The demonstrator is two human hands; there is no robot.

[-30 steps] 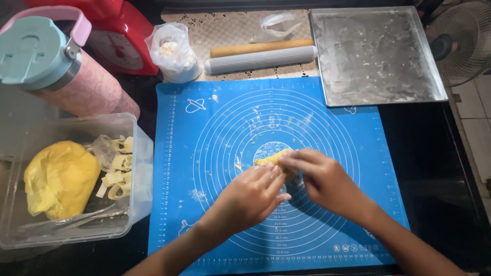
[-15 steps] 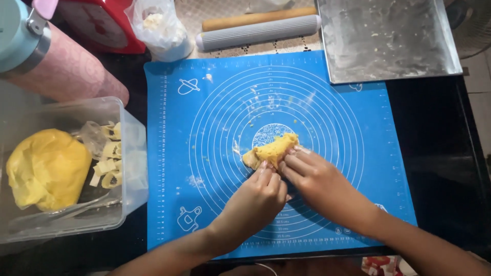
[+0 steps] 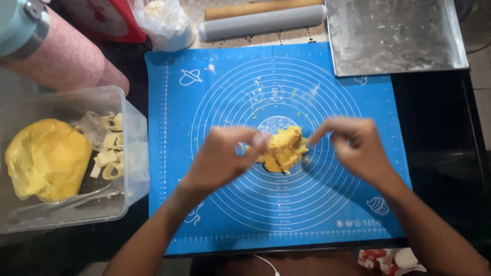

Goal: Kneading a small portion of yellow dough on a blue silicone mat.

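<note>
A lump of yellow dough point(image 3: 284, 148) is held a little above the middle of the blue silicone baking mat point(image 3: 220, 92). My left hand point(image 3: 225, 156) pinches its left side with thumb and fingertips. My right hand point(image 3: 355, 148) sits just to the right of the lump, fingers bent toward it; the blur hides whether they touch it. Small crumbs of dough dot the mat above the lump.
A clear plastic tub point(image 3: 130, 168) at the left holds a big yellow dough ball point(image 3: 48, 158), cut pieces and metal tongs. A pink bottle point(image 3: 61, 56), a bag point(image 3: 163, 20), two rolling pins point(image 3: 261, 20) and a floured metal tray point(image 3: 394, 36) line the far side.
The dough went from a thin piece pressed on the mat to a gathered lump lifted between my hands. My hands have moved apart. The camera has shifted nearer.
</note>
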